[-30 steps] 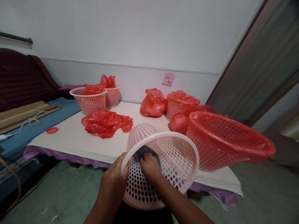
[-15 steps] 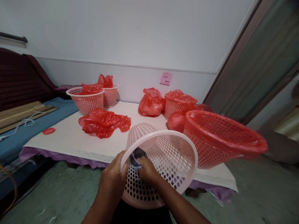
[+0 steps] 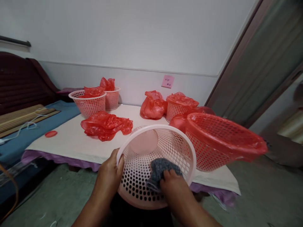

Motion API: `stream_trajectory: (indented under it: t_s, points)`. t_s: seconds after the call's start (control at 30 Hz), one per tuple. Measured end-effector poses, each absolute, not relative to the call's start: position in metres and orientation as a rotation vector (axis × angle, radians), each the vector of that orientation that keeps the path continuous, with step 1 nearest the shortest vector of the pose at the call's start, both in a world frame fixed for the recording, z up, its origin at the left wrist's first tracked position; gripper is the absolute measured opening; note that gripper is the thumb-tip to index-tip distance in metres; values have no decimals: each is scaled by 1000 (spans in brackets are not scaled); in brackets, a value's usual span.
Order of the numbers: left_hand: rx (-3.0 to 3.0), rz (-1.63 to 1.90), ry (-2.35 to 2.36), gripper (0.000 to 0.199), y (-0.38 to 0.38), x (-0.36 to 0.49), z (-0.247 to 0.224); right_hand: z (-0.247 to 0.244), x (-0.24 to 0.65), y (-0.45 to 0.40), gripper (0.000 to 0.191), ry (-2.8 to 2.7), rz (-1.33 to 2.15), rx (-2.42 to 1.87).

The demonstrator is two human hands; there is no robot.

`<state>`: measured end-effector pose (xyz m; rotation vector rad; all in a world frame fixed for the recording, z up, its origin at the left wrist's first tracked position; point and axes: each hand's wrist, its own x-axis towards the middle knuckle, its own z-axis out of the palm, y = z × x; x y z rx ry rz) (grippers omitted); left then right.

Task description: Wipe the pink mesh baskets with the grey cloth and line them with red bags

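A pale pink perforated basket (image 3: 139,192) is tilted with its wide mouth facing me, at the table's front edge. My left hand (image 3: 110,173) grips its rim on the left, thumb over the edge. Inside the mouth, my right hand (image 3: 174,186) holds a dark grey cloth (image 3: 161,171) against the inner wall at the lower right. Beyond the basket, a crumpled red plastic bag (image 3: 106,125) lies on the white-covered table (image 3: 71,142). To the right stands a basket lined with a red bag (image 3: 205,151).
Two baskets with red bags, a nearer one (image 3: 88,105) and a farther one (image 3: 112,99), stand at the back left. A red bag bundle (image 3: 153,105) and another bagged basket (image 3: 176,108) are near the wall. A small red disc (image 3: 51,134) lies at the left.
My right hand and the cloth have moved right inside the basket, away from the left rim. The basket's mouth has turned slightly more toward me. My left hand still grips the rim.
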<state>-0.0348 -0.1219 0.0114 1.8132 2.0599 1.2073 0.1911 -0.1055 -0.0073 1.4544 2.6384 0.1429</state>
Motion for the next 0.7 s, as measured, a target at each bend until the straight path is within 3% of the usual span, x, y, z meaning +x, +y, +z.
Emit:
stream_trajectory:
  t_s: [0.13,0.33,0.53,0.7]
  points:
    - [1766,1145,2086,24,-121,-38,14,-8,196,-131,18,2594,63,1321]
    - [1663,1174,2086,23,-117,-37,18,-17,215,-126,4,2819,455,1349]
    - [1596,1222,2037,28,-113,-44,18,-55,218,-121,31,3083,877,1203]
    - [1494,1333,1969,31,-109,-58,13,-50,219,-108,27,3177,838,1173]
